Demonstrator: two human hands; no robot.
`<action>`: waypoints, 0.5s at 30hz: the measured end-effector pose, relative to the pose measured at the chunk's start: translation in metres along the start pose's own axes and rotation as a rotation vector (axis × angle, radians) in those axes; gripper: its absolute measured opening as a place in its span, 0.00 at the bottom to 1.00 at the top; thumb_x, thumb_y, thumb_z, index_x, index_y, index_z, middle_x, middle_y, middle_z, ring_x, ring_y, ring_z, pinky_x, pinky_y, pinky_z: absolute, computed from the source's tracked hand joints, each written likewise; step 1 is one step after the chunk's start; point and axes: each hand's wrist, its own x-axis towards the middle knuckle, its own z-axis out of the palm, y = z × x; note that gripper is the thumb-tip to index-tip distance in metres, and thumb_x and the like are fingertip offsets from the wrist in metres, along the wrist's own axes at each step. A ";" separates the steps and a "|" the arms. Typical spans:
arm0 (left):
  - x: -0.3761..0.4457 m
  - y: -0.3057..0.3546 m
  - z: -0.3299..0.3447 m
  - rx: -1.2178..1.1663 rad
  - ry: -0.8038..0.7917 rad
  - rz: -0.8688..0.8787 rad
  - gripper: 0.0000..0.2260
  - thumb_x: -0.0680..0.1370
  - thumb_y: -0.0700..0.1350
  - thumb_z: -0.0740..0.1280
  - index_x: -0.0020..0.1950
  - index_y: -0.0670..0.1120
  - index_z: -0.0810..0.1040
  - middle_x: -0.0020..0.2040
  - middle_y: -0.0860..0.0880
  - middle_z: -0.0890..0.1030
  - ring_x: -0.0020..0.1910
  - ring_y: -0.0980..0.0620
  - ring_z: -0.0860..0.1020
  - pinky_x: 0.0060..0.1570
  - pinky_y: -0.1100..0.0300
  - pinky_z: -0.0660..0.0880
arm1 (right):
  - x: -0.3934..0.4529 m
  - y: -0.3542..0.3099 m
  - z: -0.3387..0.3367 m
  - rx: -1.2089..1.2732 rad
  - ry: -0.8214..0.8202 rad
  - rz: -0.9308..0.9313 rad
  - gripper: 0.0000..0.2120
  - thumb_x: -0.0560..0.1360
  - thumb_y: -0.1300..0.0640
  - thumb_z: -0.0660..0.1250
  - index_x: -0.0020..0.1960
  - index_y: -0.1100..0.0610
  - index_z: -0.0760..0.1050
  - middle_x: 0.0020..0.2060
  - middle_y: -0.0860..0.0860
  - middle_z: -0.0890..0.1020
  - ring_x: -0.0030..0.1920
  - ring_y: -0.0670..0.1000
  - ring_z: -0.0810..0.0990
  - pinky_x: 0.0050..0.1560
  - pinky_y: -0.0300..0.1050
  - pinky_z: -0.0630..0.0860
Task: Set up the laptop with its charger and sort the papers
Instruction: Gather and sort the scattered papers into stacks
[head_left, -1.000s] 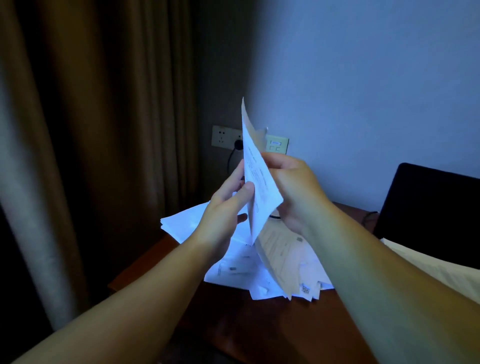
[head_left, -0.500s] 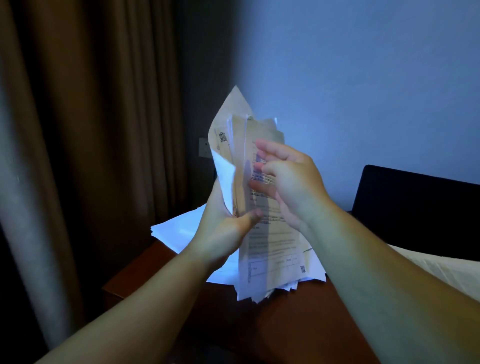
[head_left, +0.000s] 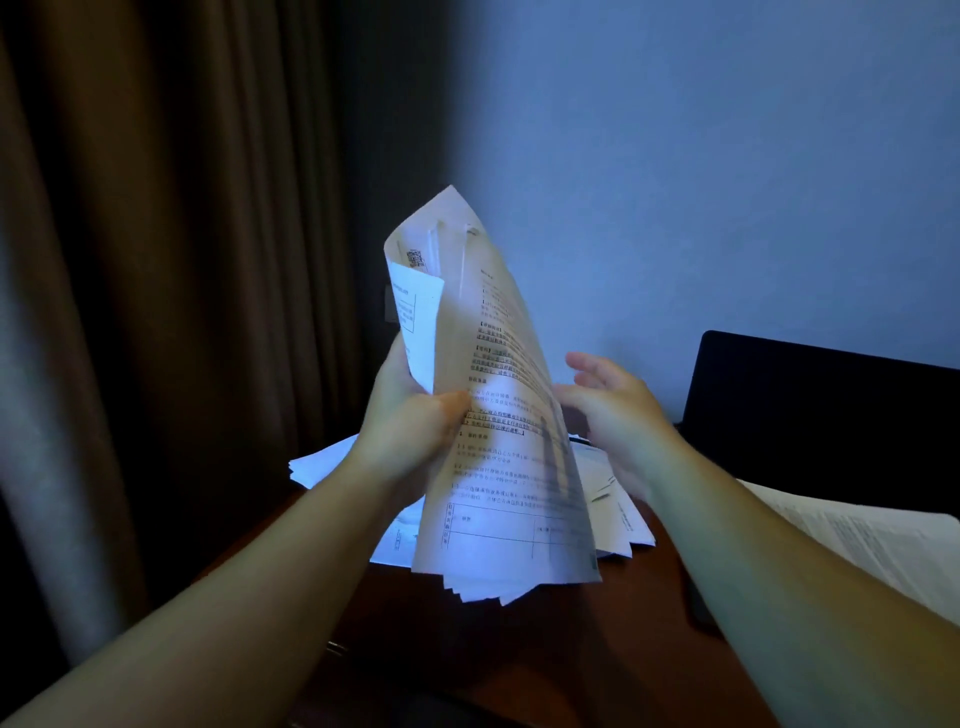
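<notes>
Held papers (head_left: 498, 415) hide table's (head_left: 519, 665) pile.

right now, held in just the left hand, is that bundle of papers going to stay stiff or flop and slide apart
Likely floppy: the bundle of papers already curls over above the left hand. Probably prone to sliding apart, since its bottom edges fan out unevenly. The open right hand beside it could steady it.

A sheaf of papers (head_left: 498, 415) stands upright over the desk (head_left: 519, 649), between the left hand (head_left: 410, 421) and right hand (head_left: 608, 410); loose sheets (head_left: 322, 462) lie behind, laptop (head_left: 821, 410) far right.
</notes>
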 end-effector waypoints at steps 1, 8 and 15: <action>0.000 0.003 0.000 -0.031 -0.019 -0.025 0.29 0.69 0.27 0.61 0.67 0.48 0.75 0.58 0.39 0.84 0.56 0.36 0.84 0.51 0.35 0.82 | 0.002 0.010 -0.005 0.012 -0.018 0.055 0.30 0.76 0.54 0.74 0.75 0.47 0.70 0.72 0.49 0.72 0.69 0.51 0.75 0.64 0.52 0.70; 0.001 0.011 -0.001 -0.200 -0.129 -0.193 0.30 0.69 0.28 0.62 0.71 0.42 0.72 0.60 0.34 0.83 0.54 0.33 0.84 0.45 0.39 0.82 | 0.003 0.058 -0.026 0.339 -0.250 0.269 0.22 0.75 0.48 0.73 0.67 0.52 0.80 0.58 0.53 0.85 0.61 0.57 0.83 0.60 0.57 0.79; 0.011 0.008 -0.015 -0.326 -0.018 -0.475 0.22 0.78 0.28 0.58 0.68 0.44 0.75 0.51 0.37 0.86 0.43 0.39 0.87 0.35 0.49 0.83 | -0.018 0.085 -0.033 0.586 -0.219 0.334 0.19 0.73 0.52 0.70 0.60 0.60 0.84 0.51 0.57 0.86 0.48 0.57 0.86 0.47 0.52 0.83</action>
